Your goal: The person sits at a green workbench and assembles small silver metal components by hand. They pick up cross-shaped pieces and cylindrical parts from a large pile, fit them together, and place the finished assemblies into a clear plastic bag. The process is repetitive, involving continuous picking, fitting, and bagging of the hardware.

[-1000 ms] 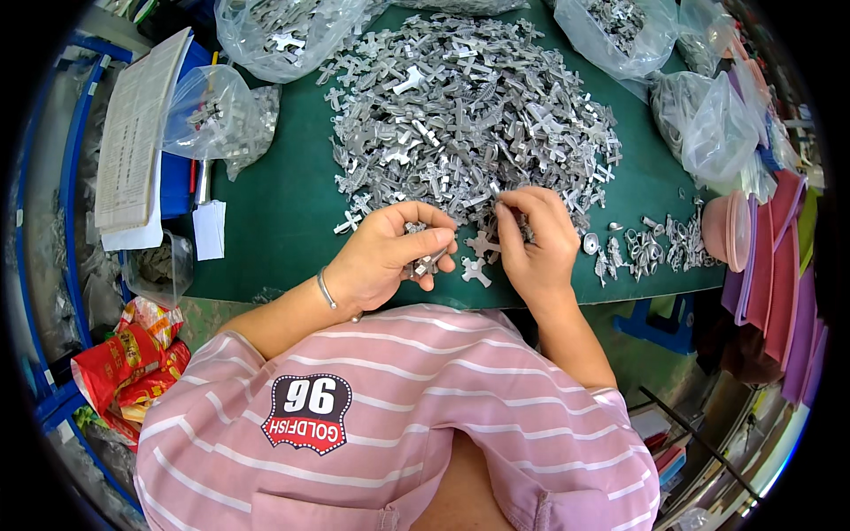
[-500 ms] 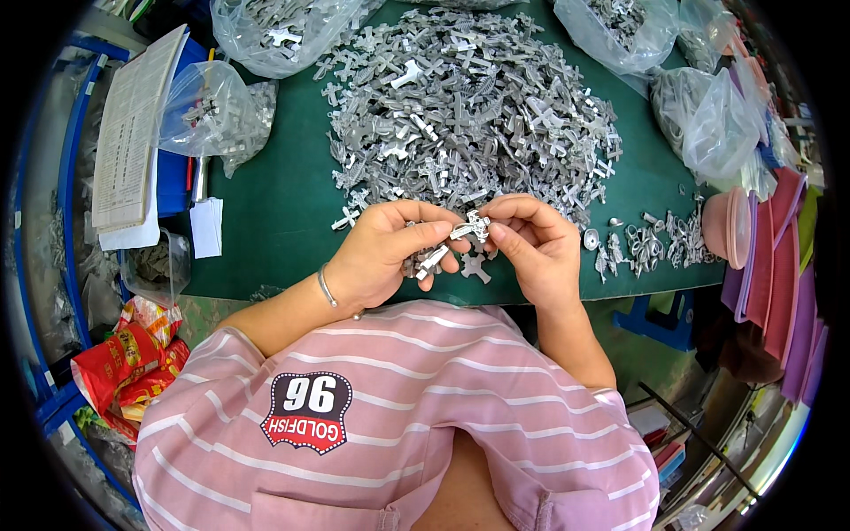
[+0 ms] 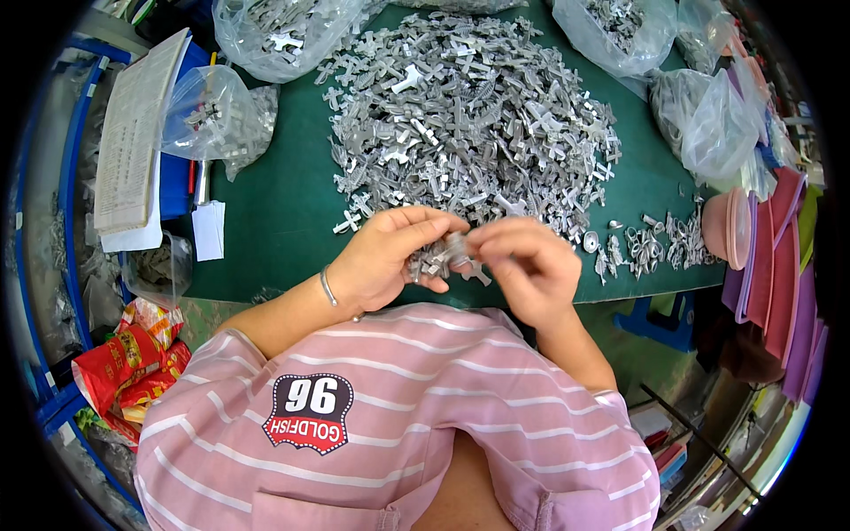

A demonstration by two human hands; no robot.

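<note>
My left hand (image 3: 376, 252) is closed around several small silver metal pieces (image 3: 429, 263), which show between its thumb and curled fingers. One piece near the fingertips is smeared by motion. Close against it on the right, my right hand (image 3: 531, 270) has bent fingers, blurred, so I cannot tell whether they grip anything. Just below the hands, a cross-shaped metal piece (image 3: 478, 273) lies on the green tabletop (image 3: 274, 217). Beyond both hands spreads a large heap of silver cross-shaped metal pieces (image 3: 469, 115).
Clear plastic bags of metal parts stand at the back left (image 3: 279, 40), back right (image 3: 615, 35) and right (image 3: 708, 124). Small ring-like parts (image 3: 645, 248) lie near a pink cup (image 3: 726, 228). At left are paper sheets (image 3: 133, 142) and a plastic tub (image 3: 159, 270).
My right hand has shifted slightly, its fingers now blurred and more bent. The metal piece held up between both hands is now lower, by my left fingertips, and blurred.
</note>
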